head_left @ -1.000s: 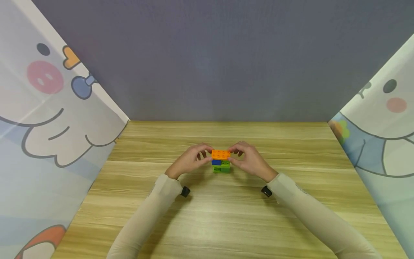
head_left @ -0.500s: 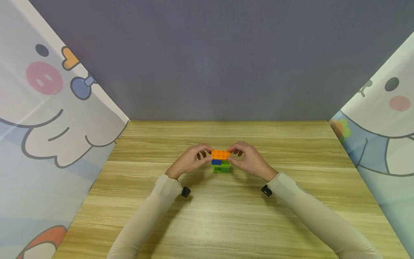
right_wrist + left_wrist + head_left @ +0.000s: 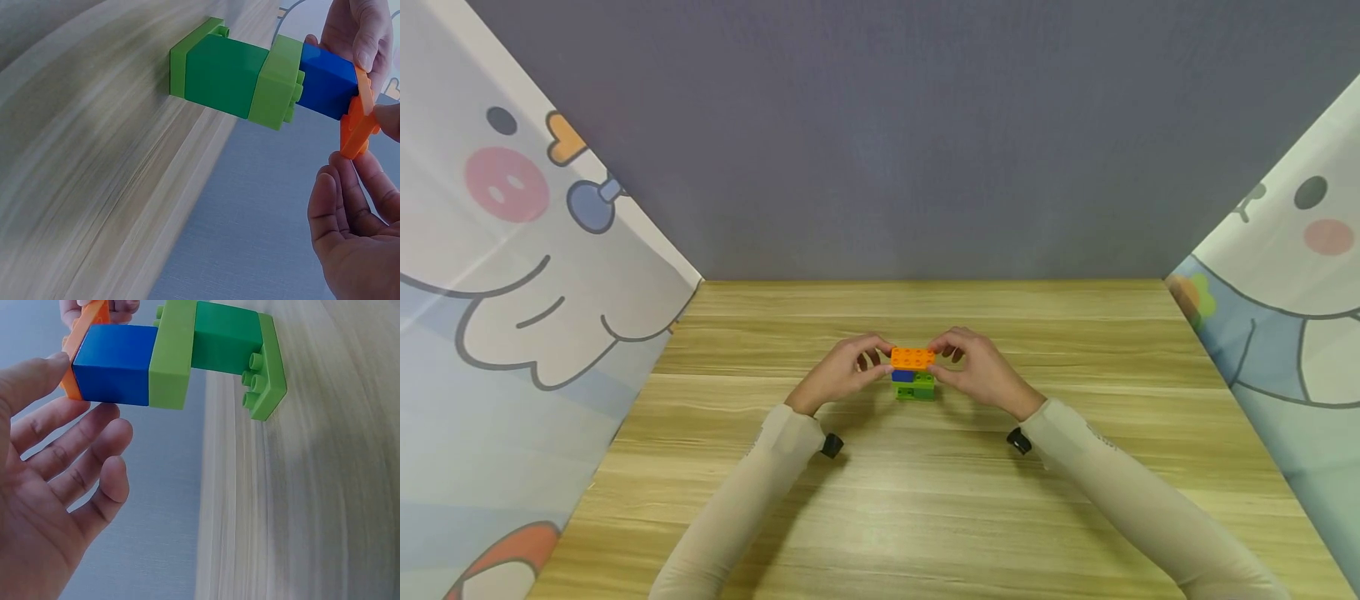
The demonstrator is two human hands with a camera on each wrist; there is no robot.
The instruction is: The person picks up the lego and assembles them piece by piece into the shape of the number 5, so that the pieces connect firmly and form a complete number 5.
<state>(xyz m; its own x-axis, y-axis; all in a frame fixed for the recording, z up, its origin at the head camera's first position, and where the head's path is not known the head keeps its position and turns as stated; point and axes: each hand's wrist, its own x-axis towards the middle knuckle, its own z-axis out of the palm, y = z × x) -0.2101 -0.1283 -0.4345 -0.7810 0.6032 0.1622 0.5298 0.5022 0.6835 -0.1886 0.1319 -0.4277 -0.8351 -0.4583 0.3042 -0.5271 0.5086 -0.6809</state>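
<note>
A tower of toy building bricks stands on the wooden table. At its foot is a thin light-green plate (image 3: 270, 375); a dark-green block (image 3: 224, 75) sits on one half of it. Above that comes a light-green brick (image 3: 169, 365), then a blue block (image 3: 114, 364) on one side. An orange plate (image 3: 913, 359) caps the blue block and overhangs it to the right. My left hand (image 3: 844, 367) pinches the orange plate's left end between thumb and fingers. From the other side, my right hand (image 3: 977, 372) pinches its right, overhanging end.
The wooden table (image 3: 910, 500) ends at a grey back panel (image 3: 880, 150). Cartoon-printed sheets (image 3: 550, 292) rise along the left and right sides. A small black device (image 3: 832, 445) sticks out at each sleeve cuff.
</note>
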